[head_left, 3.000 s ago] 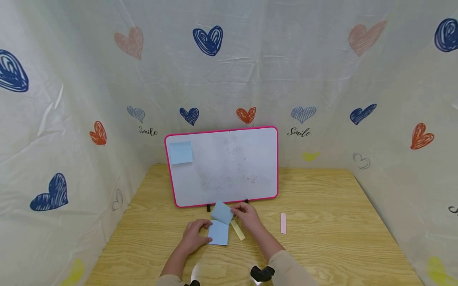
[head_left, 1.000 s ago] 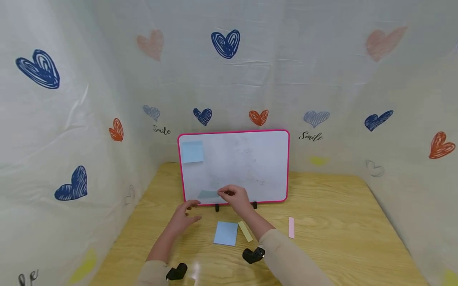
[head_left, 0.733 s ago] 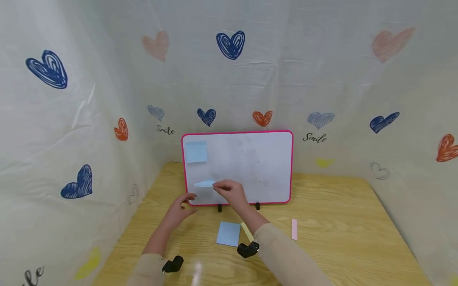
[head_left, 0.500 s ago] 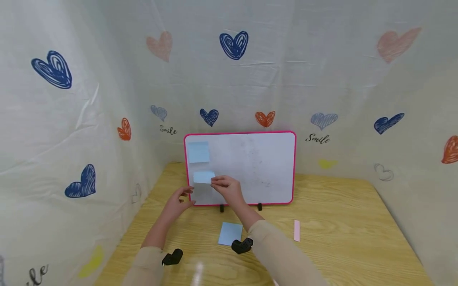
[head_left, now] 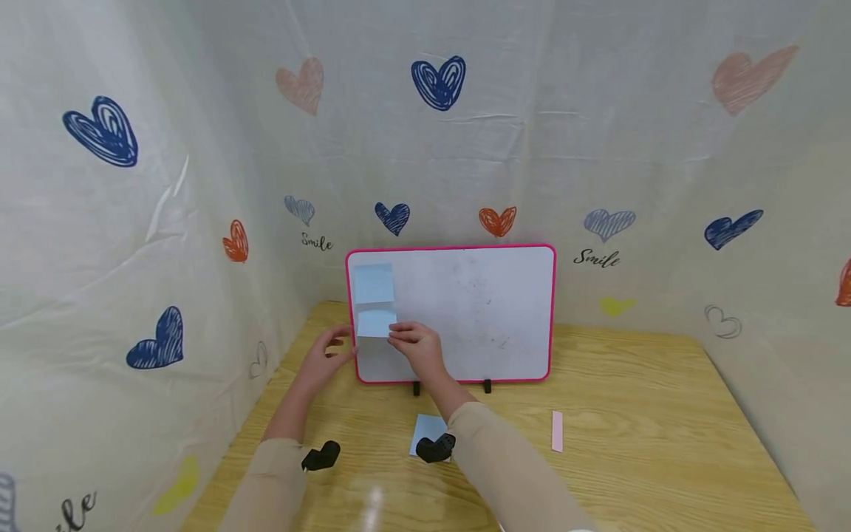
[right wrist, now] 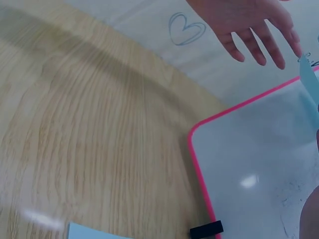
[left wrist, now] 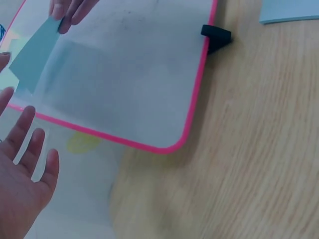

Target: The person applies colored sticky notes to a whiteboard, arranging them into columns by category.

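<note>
My right hand (head_left: 422,351) pinches a light blue sticky note (head_left: 377,325) by its right edge, in front of the whiteboard (head_left: 465,318). Directly above that note, another blue sticky note (head_left: 374,283) is stuck at the board's upper left. Close to the board's left edge, my left hand (head_left: 323,360) has its fingers spread. In the left wrist view the held note (left wrist: 39,56) tilts away from the board surface, and the left palm (left wrist: 22,194) holds nothing. The right wrist view has a left fingertip near the note's corner (right wrist: 308,74); whether they touch, I cannot tell.
On the wooden table (head_left: 631,414) lies a blue sticky-note pad (head_left: 425,427), partly covered by the black right wrist device (head_left: 436,448). A pink paper strip (head_left: 557,431) lies to the right. Black feet (head_left: 417,388) hold the pink-framed board; a heart-printed curtain (head_left: 532,133) surrounds the table.
The right hand took the blue note from above the pad and raised it to the board's left side, below the first note. The left hand left the pad and rose beside the board's edge.
</note>
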Demonstrator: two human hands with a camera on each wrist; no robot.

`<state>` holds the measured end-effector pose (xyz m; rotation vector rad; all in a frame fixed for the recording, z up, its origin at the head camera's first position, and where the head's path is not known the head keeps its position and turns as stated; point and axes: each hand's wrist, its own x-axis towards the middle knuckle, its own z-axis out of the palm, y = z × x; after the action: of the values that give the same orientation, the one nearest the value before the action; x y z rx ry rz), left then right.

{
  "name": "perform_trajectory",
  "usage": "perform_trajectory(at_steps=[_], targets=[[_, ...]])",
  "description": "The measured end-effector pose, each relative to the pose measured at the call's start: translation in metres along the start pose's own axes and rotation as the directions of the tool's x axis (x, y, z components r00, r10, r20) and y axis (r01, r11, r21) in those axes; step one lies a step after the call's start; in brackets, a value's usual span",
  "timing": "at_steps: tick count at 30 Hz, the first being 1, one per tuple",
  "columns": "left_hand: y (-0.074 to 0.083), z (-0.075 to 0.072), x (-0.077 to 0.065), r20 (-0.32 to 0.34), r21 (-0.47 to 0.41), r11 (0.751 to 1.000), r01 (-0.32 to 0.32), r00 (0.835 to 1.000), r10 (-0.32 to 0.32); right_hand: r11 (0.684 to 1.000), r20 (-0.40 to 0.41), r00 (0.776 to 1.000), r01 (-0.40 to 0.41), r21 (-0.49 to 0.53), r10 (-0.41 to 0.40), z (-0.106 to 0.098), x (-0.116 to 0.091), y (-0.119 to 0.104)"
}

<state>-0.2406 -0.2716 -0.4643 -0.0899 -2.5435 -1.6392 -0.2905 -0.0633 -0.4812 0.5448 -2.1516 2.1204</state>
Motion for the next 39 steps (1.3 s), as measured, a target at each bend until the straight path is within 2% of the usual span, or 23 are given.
perform_trajectory(at_steps=[3,8,13,18,23,29,34,39], targets=[[0.002,0.0,0.006,-0.017,0.022,1.0,0.014,1.0,-0.014,1.0,-0.009,1.0,-0.019,0.005,0.019,0.004,0.006,0.013],[0.002,0.001,0.015,-0.037,0.032,0.998,0.048,0.998,-0.047,1.0,-0.025,1.0,-0.002,-0.009,0.001,0.008,0.009,0.017],[-0.005,0.006,0.025,-0.069,-0.01,0.998,0.061,0.996,-0.062,1.0,-0.024,1.0,0.009,-0.023,-0.009,0.008,0.009,0.018],[-0.01,0.012,0.03,-0.088,-0.11,0.99,0.087,0.991,-0.097,0.998,-0.021,1.0,-0.005,-0.055,0.004,0.007,0.008,0.021],[-0.009,0.015,0.031,-0.095,-0.223,0.97,0.097,0.988,-0.121,0.999,-0.003,1.0,0.022,-0.031,-0.022,0.007,0.008,0.024],[-0.011,0.019,0.036,-0.075,-0.199,0.973,0.117,0.988,-0.135,0.998,-0.002,1.0,0.027,-0.049,-0.028,0.007,0.009,0.027],[-0.015,0.024,0.041,-0.081,-0.171,0.976,0.134,0.986,-0.149,0.997,0.004,1.0,0.013,-0.073,-0.013,0.007,0.01,0.029],[-0.017,0.025,0.045,-0.087,-0.169,0.975,0.143,0.983,-0.159,0.993,0.018,0.999,0.037,-0.112,-0.036,0.005,0.01,0.028]])
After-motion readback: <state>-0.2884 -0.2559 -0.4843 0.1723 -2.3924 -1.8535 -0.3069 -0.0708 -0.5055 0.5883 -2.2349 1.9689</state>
